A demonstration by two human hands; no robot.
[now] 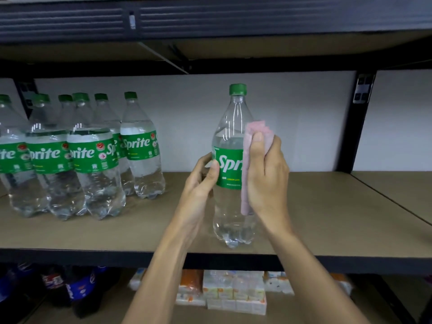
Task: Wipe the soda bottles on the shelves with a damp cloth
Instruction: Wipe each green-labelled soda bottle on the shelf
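A clear Sprite bottle (231, 141) with a green cap and green label stands upright near the front of the brown shelf (327, 218). My left hand (203, 181) grips its left side at the label. My right hand (266, 174) holds a pink cloth (247, 160) pressed against the bottle's right side; the cloth hangs down past the label. Several more Sprite bottles (79, 155) stand grouped at the shelf's left.
A black shelf upright (357, 127) stands at the right, and the upper shelf's underside (210, 50) hangs overhead. On the lower shelf sit dark cola bottles (70, 288) at left and white and orange packs (233, 291) in the middle.
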